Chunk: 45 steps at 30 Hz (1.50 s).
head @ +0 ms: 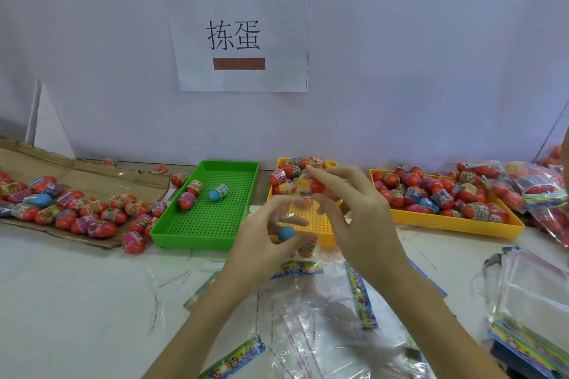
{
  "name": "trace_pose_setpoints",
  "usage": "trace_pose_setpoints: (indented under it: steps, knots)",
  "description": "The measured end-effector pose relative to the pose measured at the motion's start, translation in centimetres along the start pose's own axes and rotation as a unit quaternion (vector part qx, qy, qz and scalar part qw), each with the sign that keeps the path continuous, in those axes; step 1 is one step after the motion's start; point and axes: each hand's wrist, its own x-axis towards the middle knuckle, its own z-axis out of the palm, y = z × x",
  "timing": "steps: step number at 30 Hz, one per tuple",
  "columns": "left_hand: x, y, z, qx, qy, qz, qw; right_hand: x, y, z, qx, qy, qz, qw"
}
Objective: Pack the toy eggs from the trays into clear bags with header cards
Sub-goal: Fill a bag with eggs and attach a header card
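My left hand (267,243) grips a clear bag (300,220) holding a blue-topped egg (286,233) and other eggs, just in front of the middle yellow tray (326,226). My right hand (348,209) pinches a red toy egg (317,186) above the bag's mouth. The green tray (215,224) holds three eggs. The right yellow tray (455,221) is heaped with red eggs. Empty clear bags with coloured header cards (360,295) lie on the table below my wrists.
A flattened cardboard sheet (92,175) at the left carries several loose eggs. Filled bags (535,191) pile up at the far right. A stack of empty bags (529,317) sits at the right front. A paper sign (240,35) hangs on the back wall.
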Motion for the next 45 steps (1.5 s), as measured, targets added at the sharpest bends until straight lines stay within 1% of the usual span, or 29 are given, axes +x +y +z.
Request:
trace_pose_setpoints:
  steps: [4,9,11,15,18,21,23,25,28,29,30,31,33,35,37,39,41,43,45]
  knots:
    - [-0.1,0.2,0.2,0.011,0.006,0.017,1.000,-0.3,-0.2,0.3,-0.024,-0.051,0.004,0.998]
    - [-0.1,0.4,0.3,0.018,0.003,0.039,0.999,-0.3,0.1,-0.1,-0.029,-0.082,-0.008,0.996]
    - [-0.2,0.5,0.3,0.042,-0.001,0.053,0.998,-0.3,0.0,0.1,-0.025,-0.095,-0.011,0.995]
    - [-0.4,0.5,0.5,0.089,0.007,0.074,0.993,-0.6,-0.3,0.3,0.017,-0.121,0.017,0.992]
    - [-0.5,0.3,0.4,0.097,0.015,0.082,0.992,-0.6,-0.2,0.3,0.000,-0.140,0.020,0.990]
    - [-0.6,0.3,0.1,0.138,0.029,0.115,0.983,-0.6,-0.4,0.3,-0.020,-0.149,0.010,0.989]
    - [-0.6,0.3,0.1,0.140,0.046,0.116,0.982,-0.5,-0.4,0.3,-0.004,-0.114,0.006,0.993]
    - [-0.4,0.4,0.0,0.118,0.079,0.091,0.986,-0.4,-0.3,0.1,0.039,-0.049,0.023,0.998]
    - [0.1,0.4,-0.4,0.091,0.140,0.062,0.984,-0.3,0.1,0.1,0.091,0.057,0.071,0.992]
    - [0.2,0.4,-0.7,0.088,0.160,0.061,0.981,-0.3,0.3,0.2,0.090,0.074,0.088,0.989]
    - [0.3,0.4,-0.9,0.088,0.177,0.060,0.978,-0.5,0.7,0.5,0.082,0.075,0.105,0.988]
    - [0.3,0.4,-1.2,0.087,0.189,0.061,0.976,-0.7,1.0,0.8,0.068,0.059,0.118,0.989]
    - [0.4,0.4,-1.5,0.078,0.202,0.060,0.975,-1.5,1.7,1.7,0.028,-0.009,0.127,0.991]
    - [0.5,0.4,-1.6,0.058,0.205,0.052,0.976,-2.1,2.4,2.7,-0.009,-0.085,0.121,0.989]
    - [0.6,0.3,-1.7,0.043,0.207,0.045,0.976,-2.4,2.8,3.5,-0.045,-0.136,0.115,0.983]
    - [0.6,0.3,-1.7,0.021,0.201,0.032,0.979,-2.3,2.8,4.2,-0.080,-0.171,0.117,0.975]
    - [0.6,0.2,-1.6,0.004,0.193,0.018,0.981,-2.2,2.8,4.9,-0.141,-0.201,0.114,0.963]
    - [0.6,0.1,-1.6,-0.004,0.189,0.012,0.982,-2.2,2.8,5.4,-0.198,-0.219,0.115,0.948]
    - [0.6,0.1,-1.7,-0.017,0.187,0.011,0.982,-2.1,2.8,5.7,-0.227,-0.234,0.122,0.937]
